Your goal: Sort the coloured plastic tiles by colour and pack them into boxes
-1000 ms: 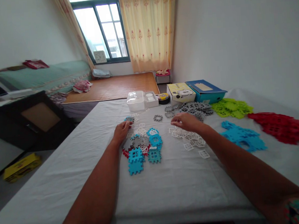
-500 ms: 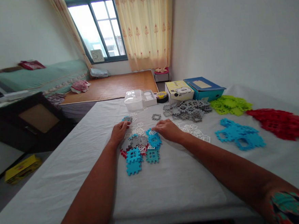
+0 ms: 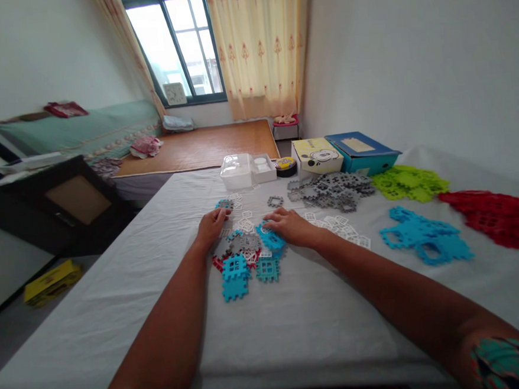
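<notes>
My left hand rests on the sheet left of the pieces, its fingers drawn together beside some white lattice window pieces; what they hold, if anything, is hidden. The fingers of my right hand are on the upper edge of a blue notched building tile, which sits at a slant. Closer to me lie a blue tile with a window lattice, a plain blue tile and a teal tile. Grey tiles and red pieces lie around them.
On the right are piles of grey tiles, lime-green tiles, blue tiles and red tiles. A clear plastic box, a yellow box and a blue box stand at the back of the white-sheeted table.
The blue tile under my right hand has turned to a slant, and my right fingers reach further over its top. My left hand stays nearly in place. The whole view has shifted slightly.
</notes>
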A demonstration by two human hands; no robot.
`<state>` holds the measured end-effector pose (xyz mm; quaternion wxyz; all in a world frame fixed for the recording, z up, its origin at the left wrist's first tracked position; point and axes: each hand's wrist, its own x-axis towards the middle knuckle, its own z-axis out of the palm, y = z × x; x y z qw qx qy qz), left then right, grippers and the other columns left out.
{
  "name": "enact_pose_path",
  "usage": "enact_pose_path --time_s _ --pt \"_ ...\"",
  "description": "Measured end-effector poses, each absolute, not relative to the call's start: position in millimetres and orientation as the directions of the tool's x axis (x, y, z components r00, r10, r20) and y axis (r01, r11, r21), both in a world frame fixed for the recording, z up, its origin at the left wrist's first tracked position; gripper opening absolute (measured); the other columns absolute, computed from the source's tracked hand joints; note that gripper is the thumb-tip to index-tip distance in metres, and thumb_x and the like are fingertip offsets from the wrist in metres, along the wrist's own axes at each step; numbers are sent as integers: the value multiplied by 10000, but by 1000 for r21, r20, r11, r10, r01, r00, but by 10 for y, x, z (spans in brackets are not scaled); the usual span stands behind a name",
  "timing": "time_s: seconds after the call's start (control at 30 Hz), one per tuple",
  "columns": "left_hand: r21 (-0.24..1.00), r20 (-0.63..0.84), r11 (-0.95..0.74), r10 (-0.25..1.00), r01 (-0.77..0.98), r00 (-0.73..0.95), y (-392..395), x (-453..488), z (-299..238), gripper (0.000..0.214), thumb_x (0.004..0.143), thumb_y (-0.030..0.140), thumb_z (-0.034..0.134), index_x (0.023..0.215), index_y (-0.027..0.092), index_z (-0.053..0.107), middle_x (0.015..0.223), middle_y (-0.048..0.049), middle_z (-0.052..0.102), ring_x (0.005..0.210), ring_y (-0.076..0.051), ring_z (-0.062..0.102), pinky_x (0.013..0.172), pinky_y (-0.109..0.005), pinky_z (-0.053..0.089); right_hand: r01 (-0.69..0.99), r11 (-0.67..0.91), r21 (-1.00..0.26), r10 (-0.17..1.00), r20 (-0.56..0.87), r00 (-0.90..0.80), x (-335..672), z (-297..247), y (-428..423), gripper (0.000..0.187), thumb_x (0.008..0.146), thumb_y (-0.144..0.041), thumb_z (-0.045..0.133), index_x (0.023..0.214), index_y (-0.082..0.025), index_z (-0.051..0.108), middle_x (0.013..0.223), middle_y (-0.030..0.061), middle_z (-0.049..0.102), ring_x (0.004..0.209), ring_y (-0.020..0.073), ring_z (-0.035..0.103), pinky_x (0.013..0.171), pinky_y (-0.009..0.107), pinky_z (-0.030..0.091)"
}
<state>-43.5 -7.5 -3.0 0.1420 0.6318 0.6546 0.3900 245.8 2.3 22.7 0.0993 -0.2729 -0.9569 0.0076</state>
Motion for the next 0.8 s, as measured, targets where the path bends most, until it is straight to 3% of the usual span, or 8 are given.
enact_pose_path --time_s 0.23,0.4,0.57,0.8 --pt "690 287 -82 943 719 -167 -75 -432 -12 522 864 521 375 981 146 718 855 -77 735 789 -208 668 748 -308 482 507 847 -161 530 181 -828 2492 273 68 234 895 -301 593 1105 -226 664 1250 79 618 1187 234 469 912 368 406" --pt "688 301 -102 941 719 -154 -88 -424 -8 517 866 509 370 980 141 715 867 -84 734 815 -213 673 760 -312 484 523 842 -131 539 188 -821 2464 282 -3 331 904 -310 577 1225 -235 606 1243 75 626 1141 232 496 893 369 404" --pt "672 299 -99 943 734 -147 -75 -438 -23 504 865 509 368 969 161 718 862 -72 736 817 -210 670 753 -310 486 512 855 -85 518 188 -834 2427 283 -26 243 916 -333 562 1133 -287 661 1156 29 679 1086 229 530 845 349 398" --pt "663 303 -92 941 743 -154 -56 -455 -52 529 865 529 363 978 154 720 854 -73 735 797 -208 666 723 -301 479 482 872 -80 488 185 -853 2362 271 2 286 885 -335 615 1135 -204 663 1078 96 682 990 210 573 844 311 408"
